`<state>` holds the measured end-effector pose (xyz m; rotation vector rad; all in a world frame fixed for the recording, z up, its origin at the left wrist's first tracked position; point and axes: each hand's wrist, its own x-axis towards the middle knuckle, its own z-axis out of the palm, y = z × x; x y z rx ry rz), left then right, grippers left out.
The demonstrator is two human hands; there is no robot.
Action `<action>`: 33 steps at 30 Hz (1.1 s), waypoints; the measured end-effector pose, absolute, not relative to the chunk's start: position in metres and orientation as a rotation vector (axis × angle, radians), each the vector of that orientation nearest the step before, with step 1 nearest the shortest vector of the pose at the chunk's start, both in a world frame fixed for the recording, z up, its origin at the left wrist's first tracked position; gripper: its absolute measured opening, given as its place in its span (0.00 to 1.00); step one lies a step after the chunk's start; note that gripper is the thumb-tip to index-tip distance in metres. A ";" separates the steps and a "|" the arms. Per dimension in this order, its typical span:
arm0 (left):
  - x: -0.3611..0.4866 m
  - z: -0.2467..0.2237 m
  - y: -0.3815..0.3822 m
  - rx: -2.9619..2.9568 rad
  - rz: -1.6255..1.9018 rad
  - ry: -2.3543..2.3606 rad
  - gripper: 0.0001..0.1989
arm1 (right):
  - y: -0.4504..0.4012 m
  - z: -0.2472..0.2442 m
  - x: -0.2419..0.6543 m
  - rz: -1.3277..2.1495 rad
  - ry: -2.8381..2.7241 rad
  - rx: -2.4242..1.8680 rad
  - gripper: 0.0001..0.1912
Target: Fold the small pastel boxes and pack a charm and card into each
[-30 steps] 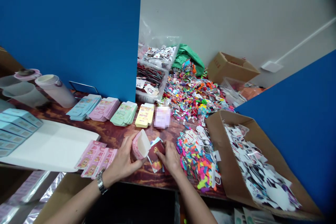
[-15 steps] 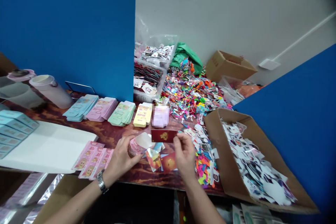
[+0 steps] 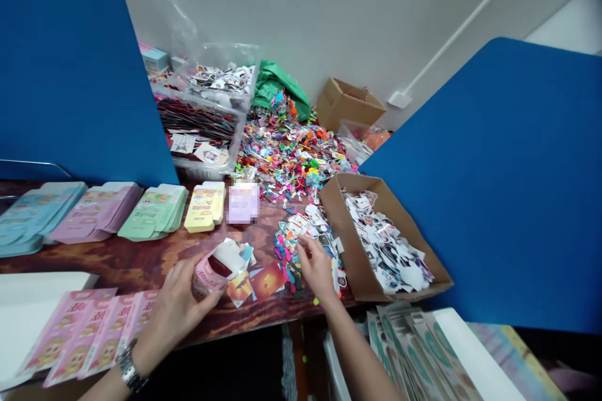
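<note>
My left hand [image 3: 181, 294] is wrapped around a small pink box [image 3: 207, 276], tilted with its open top to the right. A dark red card [image 3: 220, 265] shows inside the box mouth. My right hand [image 3: 316, 266] hovers at a heap of white cut-out stickers [image 3: 301, 223] and small colourful trinkets [image 3: 286, 254], thumb and forefinger apart, with nothing visible between them. Between the hands, an orange-red picture card [image 3: 268, 280] and a yellowish card [image 3: 239, 288] lie on the table.
Stacks of blue [image 3: 40, 213], purple [image 3: 96, 210], green [image 3: 153, 210] and yellow flat boxes [image 3: 204, 207] line the back. Pink boxes [image 3: 89, 332] lie at left. A cardboard box [image 3: 341, 250] of stickers stands right, a trinket pile [image 3: 291, 150] behind, blue partitions [image 3: 508, 200] at the sides.
The dark red card has left my right hand and now shows in the pink box. My right hand has moved to the sticker and trinket heap. The view has turned right.
</note>
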<state>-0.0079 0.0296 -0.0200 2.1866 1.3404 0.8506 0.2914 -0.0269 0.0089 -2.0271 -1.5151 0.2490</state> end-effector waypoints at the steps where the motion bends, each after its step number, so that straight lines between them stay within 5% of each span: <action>1: -0.006 -0.020 0.029 2.189 0.841 1.337 0.31 | -0.023 0.002 0.308 0.231 -1.497 -2.164 0.16; 13: 0.002 -0.019 0.020 2.205 0.810 1.292 0.30 | 0.029 -0.037 0.339 0.229 -1.479 -2.398 0.08; 33: 0.007 -0.025 0.019 2.292 0.807 1.241 0.31 | 0.004 -0.019 0.360 0.278 -1.317 -2.062 0.20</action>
